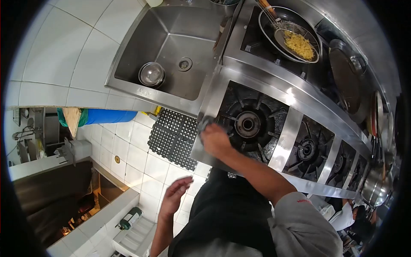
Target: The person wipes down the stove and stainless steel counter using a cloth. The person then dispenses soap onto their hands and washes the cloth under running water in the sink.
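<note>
My right hand (pixel 216 139) presses a dark grey cloth or scrubber (pixel 206 124), blurred by motion, on the steel edge of the stove (pixel 209 147), left of the nearest burner (pixel 248 124). Over the tiled floor, my left hand (pixel 174 195) hangs in the air with its fingers loosely curved and apart, holding nothing. Steel bowls (pixel 152 74) sit stacked in the sink (pixel 171 47), beyond my hands.
A pan (pixel 266 32) with a strainer (pixel 282 38) of yellow food stands at the back burner. More burners (pixel 307 148) run to the right. A black mat (pixel 173 137) lies on the floor. Another person (pixel 344 217) is at lower right.
</note>
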Demonstrator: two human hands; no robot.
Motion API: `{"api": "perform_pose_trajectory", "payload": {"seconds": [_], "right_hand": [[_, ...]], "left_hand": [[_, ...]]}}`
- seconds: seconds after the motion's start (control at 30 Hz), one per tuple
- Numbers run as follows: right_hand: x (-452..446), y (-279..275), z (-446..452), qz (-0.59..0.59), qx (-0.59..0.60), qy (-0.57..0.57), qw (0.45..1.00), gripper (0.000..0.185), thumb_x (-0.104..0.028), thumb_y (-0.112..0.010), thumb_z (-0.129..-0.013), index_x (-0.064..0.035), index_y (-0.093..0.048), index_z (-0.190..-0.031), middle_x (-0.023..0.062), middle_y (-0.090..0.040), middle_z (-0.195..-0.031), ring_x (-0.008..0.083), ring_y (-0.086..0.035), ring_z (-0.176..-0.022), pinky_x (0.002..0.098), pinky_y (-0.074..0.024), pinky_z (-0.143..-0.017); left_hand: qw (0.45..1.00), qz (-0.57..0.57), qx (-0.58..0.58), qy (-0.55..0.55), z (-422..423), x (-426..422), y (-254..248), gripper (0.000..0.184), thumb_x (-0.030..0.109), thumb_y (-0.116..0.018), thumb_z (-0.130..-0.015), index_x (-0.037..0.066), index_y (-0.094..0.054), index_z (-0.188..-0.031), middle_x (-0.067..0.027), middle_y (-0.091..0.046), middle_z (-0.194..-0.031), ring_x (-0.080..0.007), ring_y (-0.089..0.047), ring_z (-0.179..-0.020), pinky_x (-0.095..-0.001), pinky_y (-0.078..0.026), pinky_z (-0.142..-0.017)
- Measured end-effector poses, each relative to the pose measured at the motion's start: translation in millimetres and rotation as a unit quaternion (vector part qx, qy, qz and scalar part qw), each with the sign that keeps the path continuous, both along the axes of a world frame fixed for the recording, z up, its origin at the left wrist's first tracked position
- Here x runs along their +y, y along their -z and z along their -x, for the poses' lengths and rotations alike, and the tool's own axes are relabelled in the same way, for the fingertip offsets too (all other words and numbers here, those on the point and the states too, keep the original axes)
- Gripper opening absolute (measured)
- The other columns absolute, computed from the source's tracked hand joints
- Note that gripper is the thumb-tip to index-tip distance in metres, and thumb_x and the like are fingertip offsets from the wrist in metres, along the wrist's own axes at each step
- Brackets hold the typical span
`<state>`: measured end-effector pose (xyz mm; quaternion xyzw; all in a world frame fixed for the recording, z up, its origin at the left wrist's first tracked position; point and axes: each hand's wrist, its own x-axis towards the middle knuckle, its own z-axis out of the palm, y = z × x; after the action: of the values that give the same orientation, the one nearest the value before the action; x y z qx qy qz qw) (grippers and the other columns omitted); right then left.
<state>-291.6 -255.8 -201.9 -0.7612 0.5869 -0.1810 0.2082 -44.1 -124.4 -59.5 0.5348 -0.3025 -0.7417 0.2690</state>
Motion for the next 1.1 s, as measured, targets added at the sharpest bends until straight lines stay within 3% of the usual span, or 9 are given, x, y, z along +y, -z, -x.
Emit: {"api": "perform_pose_trajectory", "payload": {"seconds": [0.13, 0.2, 0.33, 0.4, 0.6, 0.73, 0.87, 0.93, 1.1], "right_hand": [[18.8, -40.1, 9.4, -0.09, -0.192, 0.024, 0.977, 0.016, -0.02, -0.065, -0.087, -0.0046, -0.069, -0.086, 0.0179, -0.066, -0.093, 0.0397, -0.064, -0.093, 0.0478, -0.0533, -0.08], [-10.8, -72.1, 46.5, -0.133, -0.268, 0.136, 0.944, 0.02, -0.02, -0.063, -0.089, -0.0021, -0.069, -0.095, 0.0212, -0.069, -0.092, 0.0404, -0.067, -0.09, 0.0473, -0.0537, -0.08], [-122.1, -46.3, 114.6, 0.084, -0.098, 0.234, 0.964, 0.036, -0.024, -0.059, -0.094, -0.0063, -0.063, -0.125, 0.0242, -0.06, -0.126, 0.0441, -0.059, -0.113, 0.0473, -0.0483, -0.098], [-159.4, 21.6, 120.7, 0.139, 0.081, 0.164, 0.973, 0.032, -0.025, -0.056, -0.092, -0.0066, -0.066, -0.117, 0.0203, -0.062, -0.122, 0.0391, -0.057, -0.116, 0.0493, -0.0449, -0.1], [-14.3, 8.1, -21.5, 0.079, 0.148, 0.1, 0.981, 0.022, -0.015, -0.054, -0.085, -0.0033, -0.067, -0.098, 0.0161, -0.058, -0.11, 0.0343, -0.052, -0.107, 0.0492, -0.0405, -0.094], [42.2, -13.4, -32.4, -0.014, -0.052, -0.083, 0.995, 0.022, -0.01, -0.06, -0.081, -0.0051, -0.065, -0.102, 0.0123, -0.061, -0.11, 0.0344, -0.055, -0.109, 0.0485, -0.0424, -0.096], [-31.8, -52.3, 33.6, 0.032, -0.272, 0.253, 0.928, 0.018, -0.014, -0.063, -0.088, -0.0076, -0.063, -0.105, 0.0112, -0.066, -0.102, 0.0272, -0.065, -0.097, 0.0407, -0.0521, -0.088], [-82.4, -65.3, 52.2, -0.119, -0.703, 0.338, 0.615, 0.026, -0.024, -0.06, -0.096, -0.0066, -0.06, -0.116, 0.0086, -0.064, -0.1, 0.0212, -0.063, -0.093, 0.0367, -0.0522, -0.083], [-80.3, -14.3, -29.7, -0.056, -0.547, 0.468, 0.692, 0.05, -0.026, -0.049, -0.101, 0.0037, -0.042, -0.141, 0.0227, -0.054, -0.134, 0.0332, -0.051, -0.123, 0.0401, -0.0373, -0.107]], "left_hand": [[0.909, 0.283, 0.299, 0.056, 81.9, -74.0, -141.8, 0.042, 0.053, -0.055, -0.099, 0.013, -0.067, -0.106, -0.0268, -0.045, -0.141, -0.0493, -0.043, -0.135, -0.0589, -0.038, -0.111], [0.839, 0.323, 0.438, 0.005, 116.3, -84.3, -170.5, 0.049, 0.049, -0.052, -0.102, 0.003, -0.067, -0.103, -0.0337, -0.046, -0.14, -0.0483, -0.042, -0.137, -0.0591, -0.034, -0.114], [0.684, 0.449, 0.575, 0.003, 171.2, -99.4, -153.0, 0.052, 0.055, -0.057, -0.097, 0.005, -0.071, -0.103, -0.0422, -0.037, -0.142, -0.0557, -0.029, -0.142, -0.0644, -0.028, -0.116], [0.66, 0.468, 0.588, -0.001, 170.2, -89.8, -145.3, 0.053, 0.057, -0.059, -0.095, 0.006, -0.073, -0.1, -0.0452, -0.033, -0.142, -0.0594, -0.026, -0.142, -0.0663, -0.026, -0.116], [0.841, 0.269, 0.47, 0.002, 120.3, -71.0, -184.9, 0.053, 0.056, -0.06, -0.095, 0.004, -0.073, -0.092, -0.0448, -0.029, -0.143, -0.0616, -0.029, -0.139, -0.0681, -0.026, -0.115], [0.763, 0.364, 0.533, -0.025, 129.3, -71.9, -167.9, 0.053, 0.055, -0.061, -0.094, 0.004, -0.073, -0.089, -0.0449, -0.03, -0.142, -0.0615, -0.032, -0.138, -0.0685, -0.028, -0.113], [0.75, 0.369, 0.548, -0.027, 132.7, -72.8, -161.8, 0.052, 0.054, -0.061, -0.095, 0.003, -0.073, -0.09, -0.0439, -0.032, -0.141, -0.0602, -0.034, -0.137, -0.0676, -0.029, -0.113], [0.747, 0.367, 0.554, -0.027, 135.2, -71.2, -158.8, 0.052, 0.053, -0.061, -0.095, 0.003, -0.072, -0.091, -0.0435, -0.033, -0.14, -0.0595, -0.035, -0.136, -0.0672, -0.03, -0.113], [0.749, 0.358, 0.557, -0.025, 138.3, -71.9, -158.2, 0.051, 0.052, -0.06, -0.095, 0.002, -0.072, -0.092, -0.0423, -0.036, -0.139, -0.0579, -0.038, -0.135, -0.0662, -0.031, -0.113]]}}
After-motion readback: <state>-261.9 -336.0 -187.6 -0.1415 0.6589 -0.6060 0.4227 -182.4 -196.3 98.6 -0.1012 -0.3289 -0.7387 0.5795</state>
